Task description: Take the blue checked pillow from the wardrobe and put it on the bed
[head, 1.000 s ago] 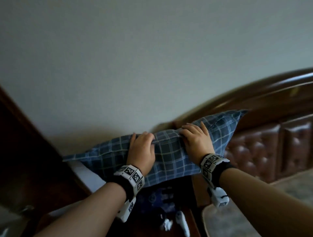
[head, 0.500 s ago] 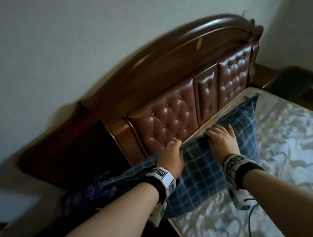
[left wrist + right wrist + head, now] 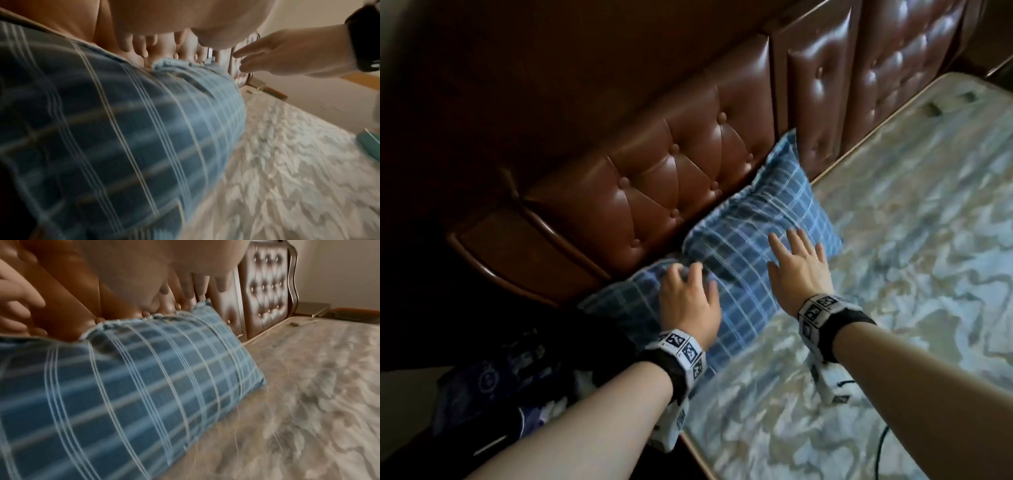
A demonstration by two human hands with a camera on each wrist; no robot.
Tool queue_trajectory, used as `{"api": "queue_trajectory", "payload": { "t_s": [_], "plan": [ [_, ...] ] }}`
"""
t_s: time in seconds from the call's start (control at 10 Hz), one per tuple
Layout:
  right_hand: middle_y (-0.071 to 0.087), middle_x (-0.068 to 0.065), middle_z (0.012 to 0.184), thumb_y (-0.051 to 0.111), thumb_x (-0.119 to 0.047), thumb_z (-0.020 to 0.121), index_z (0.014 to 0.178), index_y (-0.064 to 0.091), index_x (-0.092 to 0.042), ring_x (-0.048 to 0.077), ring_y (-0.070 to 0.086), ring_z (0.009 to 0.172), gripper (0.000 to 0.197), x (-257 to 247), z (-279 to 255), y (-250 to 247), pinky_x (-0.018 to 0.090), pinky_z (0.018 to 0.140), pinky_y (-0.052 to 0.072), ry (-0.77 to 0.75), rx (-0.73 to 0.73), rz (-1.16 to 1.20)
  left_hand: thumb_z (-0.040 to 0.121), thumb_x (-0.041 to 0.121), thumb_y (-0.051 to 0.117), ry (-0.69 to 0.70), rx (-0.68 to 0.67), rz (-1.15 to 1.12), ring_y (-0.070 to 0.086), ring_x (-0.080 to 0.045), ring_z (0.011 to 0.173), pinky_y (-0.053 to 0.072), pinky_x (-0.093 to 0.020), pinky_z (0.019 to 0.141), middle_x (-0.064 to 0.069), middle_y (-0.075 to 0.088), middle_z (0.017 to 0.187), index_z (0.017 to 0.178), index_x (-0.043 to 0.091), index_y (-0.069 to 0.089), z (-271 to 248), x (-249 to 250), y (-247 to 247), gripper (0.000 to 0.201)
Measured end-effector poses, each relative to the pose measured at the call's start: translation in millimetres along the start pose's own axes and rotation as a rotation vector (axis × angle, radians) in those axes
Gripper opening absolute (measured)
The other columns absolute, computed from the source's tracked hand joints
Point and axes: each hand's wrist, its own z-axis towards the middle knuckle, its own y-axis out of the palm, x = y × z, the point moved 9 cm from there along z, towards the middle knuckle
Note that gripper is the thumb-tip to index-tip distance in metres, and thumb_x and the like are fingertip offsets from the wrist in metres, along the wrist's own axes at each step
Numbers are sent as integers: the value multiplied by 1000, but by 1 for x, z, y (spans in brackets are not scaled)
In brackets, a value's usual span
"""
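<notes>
The blue checked pillow lies on the mattress with its long edge against the padded brown headboard. My left hand is over the pillow's left half with loosely spread fingers holding nothing. My right hand is over the right half, fingers straight and spread. In the left wrist view the left fingers hang just above the pillow, and the right hand shows beside them. In the right wrist view the right fingers are clear of the pillow's top edge.
A dark bedside table with blue packets stands left of the bed, below the headboard's wooden end. A thin black cable runs over the mattress near my right forearm. A teal object lies further along the bed.
Both hands carried the pillow from beside the bed down onto the mattress against the headboard. They have since let go and their fingers have straightened.
</notes>
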Motion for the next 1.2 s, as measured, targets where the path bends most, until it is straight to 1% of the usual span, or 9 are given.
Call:
{"api": "queue_trajectory", "payload": {
  "t_s": [0.1,0.2,0.3,0.4,0.5,0.8,1.0,1.1,1.2],
  "plan": [
    [15,14,164,45,-34,100,154,21,-26,31,5,151,60,16,0,31,51,121,10,34,-105,32,83,41,58,-16,-115,134,46,-41,119,40,-53,102,-21,49,131,127,14,54,-12,-11,29,52],
    [13,14,164,48,-37,98,154,21,-27,32,3,151,63,7,10,47,53,121,10,-24,-113,36,84,47,56,-91,-220,226,27,-39,141,21,-59,115,-19,35,152,145,19,40,-21,-28,53,69],
    [3,12,165,42,-42,98,155,14,-31,34,-4,151,64,-10,21,64,59,120,4,-96,-120,14,81,54,56,-68,-238,268,16,-39,147,12,-64,116,-17,24,160,152,21,31,-18,-32,68,82],
    [-5,8,166,35,-53,97,155,6,-36,35,-12,150,67,-14,32,90,66,115,0,-81,-155,2,78,62,55,-78,-229,297,13,-40,148,9,-67,115,-17,22,161,153,22,26,-14,-38,84,90],
    [-7,8,165,33,-54,97,155,5,-35,36,-12,149,66,-10,41,121,71,113,4,-59,-193,-30,80,62,57,-77,-231,312,12,-40,148,10,-68,115,-17,23,161,154,22,25,-16,-45,107,90],
    [-2,13,165,35,-46,98,155,9,-30,40,-9,149,64,-15,47,163,74,111,4,-81,-213,-80,83,55,60,-73,-266,352,7,-39,150,2,-65,117,-15,24,161,154,24,23,-21,-55,136,86],
    [0,12,165,37,-49,98,154,11,-31,39,-5,150,64,-12,46,156,74,111,7,-60,-276,-114,84,59,56,-102,-328,376,9,-38,149,5,-64,117,-14,23,161,154,24,21,-19,-57,134,85],
    [2,11,165,39,-51,97,154,9,-33,37,-2,150,67,-15,38,127,71,112,11,-36,-315,-105,84,56,57,-127,-374,354,14,-38,148,9,-63,117,-15,26,160,153,23,24,-18,-47,106,83],
    [5,12,164,42,-48,96,154,7,-32,37,3,150,69,-21,29,88,67,114,14,-20,-308,-100,85,49,57,-118,-341,316,23,-39,144,16,-58,117,-18,33,155,150,20,30,-10,-35,67,76]
  ]
}}
